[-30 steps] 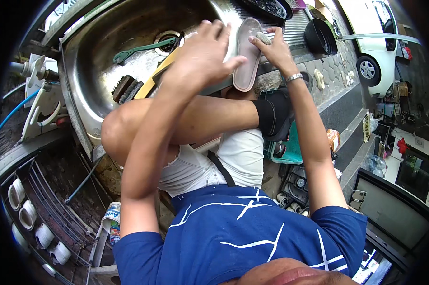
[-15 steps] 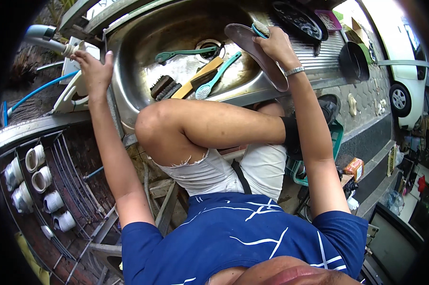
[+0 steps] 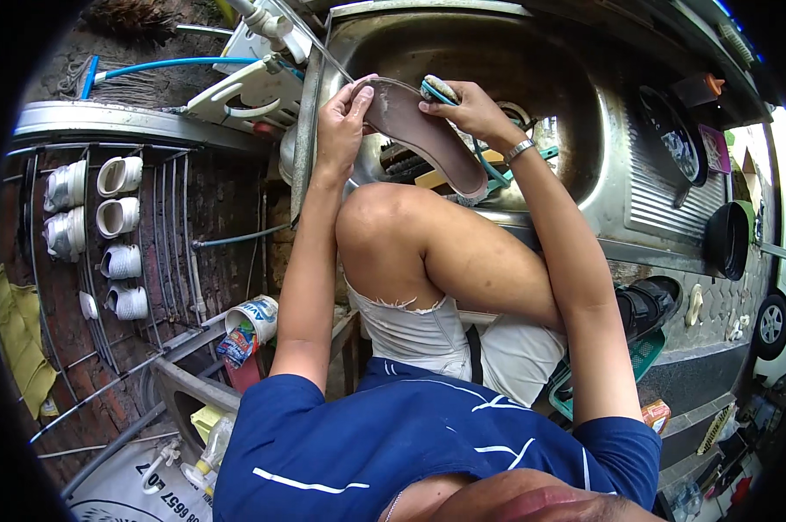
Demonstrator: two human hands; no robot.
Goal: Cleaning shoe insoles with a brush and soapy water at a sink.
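A long brown shoe insole (image 3: 428,135) is held above the sink (image 3: 576,187), slanting down to the right. My left hand (image 3: 345,122) pinches its upper end, thumb on the top face. My right hand (image 3: 471,113) is closed round a brush (image 3: 442,90) with pale bristles and a blue-green rim, right beside the insole. A thin blue-green handle shows below that hand. Behind the insole, in the basin, lie a dark-bristled brush (image 3: 402,165), a wooden-handled one (image 3: 431,179) and a green handle (image 3: 547,153), all partly hidden.
A tap (image 3: 271,26) stands at the sink's left corner. On the ribbed drainboard (image 3: 641,204) at right are a black pan (image 3: 671,130) and a black pot (image 3: 728,239). Several white shoes (image 3: 119,217) hang on a metal rack at left, near a white tub (image 3: 252,317).
My left hand has left the tap and taken hold of the insole. My right hand has brought the insole and brush nearer my left hand. The view has shifted left.
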